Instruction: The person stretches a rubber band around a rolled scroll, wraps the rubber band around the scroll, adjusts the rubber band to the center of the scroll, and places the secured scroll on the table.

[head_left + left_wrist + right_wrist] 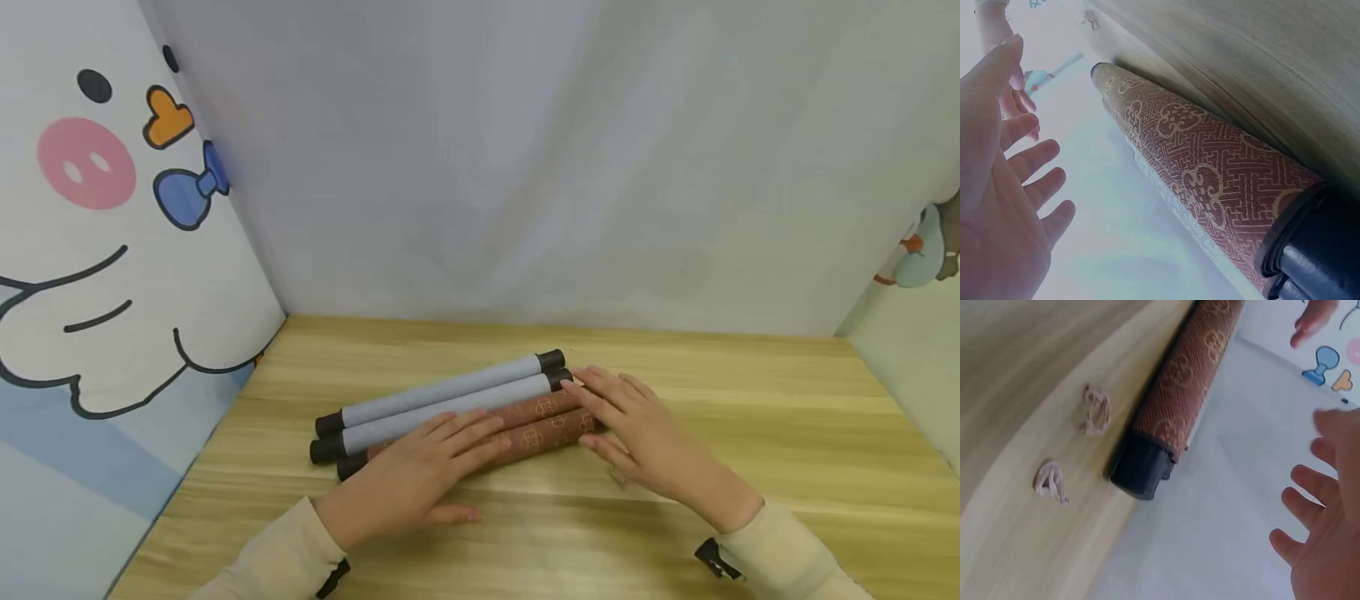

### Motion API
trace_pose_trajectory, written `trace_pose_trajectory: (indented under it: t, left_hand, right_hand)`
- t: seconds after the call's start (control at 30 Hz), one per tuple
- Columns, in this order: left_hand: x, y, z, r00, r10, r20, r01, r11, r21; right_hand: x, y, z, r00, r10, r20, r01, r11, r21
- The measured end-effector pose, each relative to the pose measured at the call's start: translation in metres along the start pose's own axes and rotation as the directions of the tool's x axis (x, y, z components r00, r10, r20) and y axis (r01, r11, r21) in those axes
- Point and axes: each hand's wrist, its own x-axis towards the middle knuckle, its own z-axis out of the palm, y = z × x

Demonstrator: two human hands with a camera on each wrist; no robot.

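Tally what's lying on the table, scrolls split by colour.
Pale blue-grey scrolls: 2
Reddish-brown patterned scrolls: 2
Small pale pinkish cord loops: 2
Total: 6

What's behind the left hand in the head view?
Behind the left hand, two brown patterned rolls show in part; the farther one's black end is visible, while the nearer one's left end is covered.

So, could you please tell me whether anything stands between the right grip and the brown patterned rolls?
Nothing visible stands between the right grip and the brown patterned rolls; the right wrist view shows a bare gap. Two bits of string lie on the table beside them, outside that gap.
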Motion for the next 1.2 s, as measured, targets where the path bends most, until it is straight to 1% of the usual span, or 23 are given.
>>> trace_pose_trajectory:
  t: [0.07,0.13,0.17,0.23,0.27,0.33,0.4,0.43,0.5,0.57,0.7,0.77,0.83,0.87,0.93,1.0,1.1,1.2]
  left_hand:
    - [0.0,0.001,-0.001,1.0,0.0,-0.003,0.0,1.0,-0.003]
    - [0.0,0.002,-0.001,1.0,0.0,-0.003,0.0,1.0,-0.01]
    - [-0.001,0.002,-0.001,1.0,0.002,-0.001,-0.002,1.0,-0.014]
    - [0.0,0.003,-0.002,1.0,0.003,0.001,-0.003,1.0,-0.019]
    - [0.0,0.003,-0.002,1.0,0.006,0.0,-0.006,1.0,-0.02]
    - [0.001,0.003,-0.002,1.0,0.013,-0.003,-0.013,1.0,-0.022]
    - [0.002,0.005,-0.002,1.0,0.021,-0.012,-0.021,0.999,-0.026]
    - [0.002,0.005,-0.001,1.0,0.024,-0.012,-0.024,0.999,-0.027]
    - [0.003,0.007,0.0,0.999,0.031,-0.011,-0.031,0.999,-0.032]
    - [0.004,0.009,0.001,0.999,0.037,-0.002,-0.037,0.999,-0.041]
    - [0.005,0.013,0.005,0.999,0.045,0.027,-0.043,0.997,-0.071]
    - [0.005,0.015,0.006,0.998,0.048,0.032,-0.045,0.996,-0.079]
    - [0.007,0.016,0.008,0.999,0.048,0.018,-0.047,0.996,-0.079]
    - [0.008,0.018,0.008,0.999,0.048,0.003,-0.048,0.996,-0.077]
    - [0.011,0.021,0.009,0.998,0.044,-0.044,-0.048,0.996,-0.078]
    - [0.016,0.025,0.01,0.994,0.033,-0.107,-0.042,0.995,-0.088]
    - [0.024,0.035,0.012,0.98,0.0,-0.201,-0.024,0.993,-0.113]
    - [0.03,0.043,0.013,0.962,-0.017,-0.271,-0.022,0.99,-0.138]
  right_hand:
    - [-0.001,0.007,-0.004,0.999,-0.005,-0.033,0.005,1.0,-0.005]
    - [-0.004,0.012,-0.008,0.999,0.011,-0.034,-0.011,1.0,0.003]
    - [-0.006,0.013,-0.009,0.999,0.031,-0.008,-0.031,0.999,0.011]
    - [-0.01,0.014,-0.011,0.992,0.094,0.078,-0.096,0.995,0.024]
    - [-0.011,0.015,-0.011,0.983,0.129,0.133,-0.134,0.99,0.03]
    - [-0.014,0.016,-0.01,0.952,0.195,0.237,-0.205,0.978,0.019]
    - [-0.017,0.016,-0.004,0.917,0.236,0.322,-0.252,0.968,0.008]
    - [-0.018,0.017,-0.001,0.904,0.245,0.35,-0.264,0.965,0.005]
    - [-0.021,0.019,0.008,0.891,0.258,0.374,-0.274,0.962,-0.01]
    - [-0.024,0.019,0.015,0.887,0.264,0.38,-0.281,0.96,-0.011]
    - [-0.026,0.016,0.019,0.895,0.28,0.348,-0.3,0.954,0.005]
    - [-0.023,0.011,0.017,0.906,0.275,0.321,-0.306,0.951,0.049]
    - [-0.017,0.003,0.013,0.926,0.247,0.284,-0.288,0.951,0.113]
    - [-0.013,-0.003,0.011,0.935,0.23,0.268,-0.277,0.949,0.153]
    - [-0.006,-0.014,0.008,0.957,0.174,0.231,-0.228,0.946,0.232]
    - [0.0,-0.025,0.006,0.975,0.11,0.193,-0.167,0.936,0.309]
    - [0.005,-0.041,0.007,0.992,0.03,0.122,-0.077,0.912,0.402]
    - [0.006,-0.052,0.009,0.998,-0.034,0.047,0.01,0.894,0.448]
